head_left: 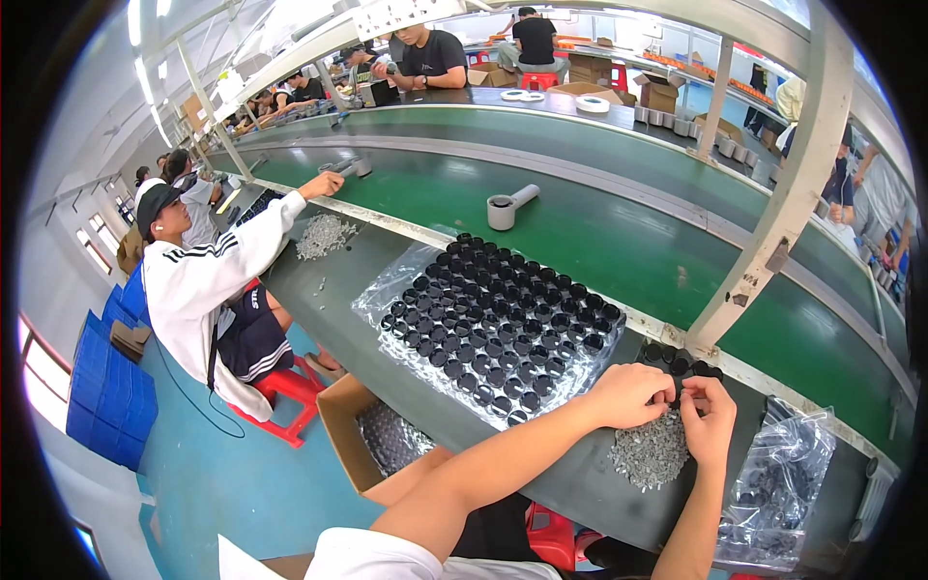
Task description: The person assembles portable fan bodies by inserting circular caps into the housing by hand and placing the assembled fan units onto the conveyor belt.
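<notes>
The person shows one left hand [633,394] and one right hand [710,414], two in all. There are two heaps of small grey pieces [650,454], two grey handled cups [501,219], one clear plastic bag [785,474] and one clear plastic sheet [387,288] bearing dozens of round black caps [496,347], too crowded to count exactly.

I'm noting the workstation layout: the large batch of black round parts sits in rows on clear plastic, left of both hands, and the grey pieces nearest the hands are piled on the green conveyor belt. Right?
Not quite: the head view shows those grey pieces piled on the dark workbench, not on the green conveyor belt. The rest stands.
</notes>
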{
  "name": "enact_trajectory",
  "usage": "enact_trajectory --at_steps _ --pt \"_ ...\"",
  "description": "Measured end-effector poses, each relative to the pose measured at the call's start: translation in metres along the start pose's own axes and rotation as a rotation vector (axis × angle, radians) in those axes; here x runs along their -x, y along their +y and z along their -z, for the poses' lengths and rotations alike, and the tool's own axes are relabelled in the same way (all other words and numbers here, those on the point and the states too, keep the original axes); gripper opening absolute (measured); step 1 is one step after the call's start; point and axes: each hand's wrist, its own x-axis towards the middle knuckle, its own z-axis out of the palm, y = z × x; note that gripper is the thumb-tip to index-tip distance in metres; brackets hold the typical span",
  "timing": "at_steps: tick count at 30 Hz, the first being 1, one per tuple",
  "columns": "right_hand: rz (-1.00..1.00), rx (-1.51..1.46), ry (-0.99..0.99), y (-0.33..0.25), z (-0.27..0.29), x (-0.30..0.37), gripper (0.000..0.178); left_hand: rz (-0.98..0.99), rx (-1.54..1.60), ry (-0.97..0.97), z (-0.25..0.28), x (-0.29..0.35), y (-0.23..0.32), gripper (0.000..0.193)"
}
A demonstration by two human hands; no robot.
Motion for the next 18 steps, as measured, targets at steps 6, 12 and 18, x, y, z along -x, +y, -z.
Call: enact_trajectory --at_steps 6,12,18 --pt "0.016 0.01 -0.009 -0.0021 -0.0015 0.0003 0.019 -0.006 -0.006 -0.002 0.0 0.0002 0.0006 0.014" --pt "0.041 -0.011 -0.033 -0.0002 -0.0028 0.0006 0.017 -0.008 0.01 0.011 0.0005 -0.0001 0.0003 0.016" --pt "0.024 -0.069 -0.031 -0.0065 -0.0049 0.0018 0.017 -0.046 0.035 0.111 0.001 -0.0011 0.0051 0.017"
